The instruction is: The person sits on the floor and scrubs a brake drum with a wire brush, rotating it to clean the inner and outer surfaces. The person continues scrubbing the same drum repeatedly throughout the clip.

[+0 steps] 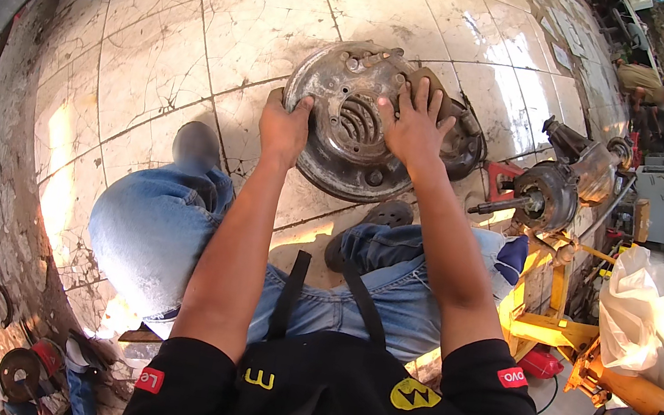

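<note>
A round, greasy metal brake backing plate (318, 154) lies on the tiled floor in front of me. Through its central hole a coil spring (360, 120) shows. My left hand (284, 127) grips the plate's left rim, thumb on top and fingers curled over the edge. On the plate's right side my right hand (416, 130) lies with fingers spread, the fingertips touching a brown curved piece that looks like a brake shoe (449, 105). Part of that piece is hidden under the fingers. Another dark rounded metal part (466, 146) sits against the plate's right side.
A rusty axle housing (554, 189) rests to the right beside a red stand (503, 182). Farther right are a yellow metal frame (558, 331), a white plastic bag (644, 310) and a grey box (659, 205). A person (647, 83) is at the far right.
</note>
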`<state>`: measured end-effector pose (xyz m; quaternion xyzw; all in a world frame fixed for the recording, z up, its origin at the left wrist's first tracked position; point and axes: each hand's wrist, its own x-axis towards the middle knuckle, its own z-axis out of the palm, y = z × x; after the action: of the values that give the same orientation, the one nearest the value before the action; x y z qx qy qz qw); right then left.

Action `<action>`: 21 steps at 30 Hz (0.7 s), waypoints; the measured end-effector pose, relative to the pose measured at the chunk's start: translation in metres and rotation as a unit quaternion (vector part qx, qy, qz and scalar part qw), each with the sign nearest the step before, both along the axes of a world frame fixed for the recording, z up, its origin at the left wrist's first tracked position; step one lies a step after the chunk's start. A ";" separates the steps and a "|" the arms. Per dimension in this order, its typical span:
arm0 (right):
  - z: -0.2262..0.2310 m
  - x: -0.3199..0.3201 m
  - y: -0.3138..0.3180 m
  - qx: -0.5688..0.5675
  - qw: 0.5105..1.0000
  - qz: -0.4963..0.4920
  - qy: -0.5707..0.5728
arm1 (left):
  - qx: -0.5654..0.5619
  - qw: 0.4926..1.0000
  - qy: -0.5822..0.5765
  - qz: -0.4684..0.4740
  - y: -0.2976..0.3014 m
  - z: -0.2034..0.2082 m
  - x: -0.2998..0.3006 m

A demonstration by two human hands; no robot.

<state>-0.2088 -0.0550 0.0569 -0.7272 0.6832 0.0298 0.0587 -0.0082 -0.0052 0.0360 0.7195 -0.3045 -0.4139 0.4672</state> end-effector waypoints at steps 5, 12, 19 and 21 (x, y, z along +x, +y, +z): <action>0.005 0.003 0.000 -0.008 1.000 -0.007 0.015 | -0.011 1.000 -0.001 -0.013 0.001 -0.004 0.002; 0.006 0.012 0.000 0.006 1.000 -0.024 0.019 | 0.001 1.000 0.016 -0.008 0.002 0.000 -0.003; 0.002 0.013 -0.006 -0.003 0.999 -0.032 0.025 | 0.002 1.000 0.012 -0.007 0.001 -0.001 -0.004; 0.000 0.013 -0.014 -0.020 0.999 -0.037 0.014 | -0.001 1.000 0.013 -0.001 0.000 -0.002 -0.006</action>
<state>-0.1954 -0.0687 0.0569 -0.7023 0.7106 0.0247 0.0356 -0.0142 -0.0048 0.0341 0.7132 -0.2991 -0.4234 0.4718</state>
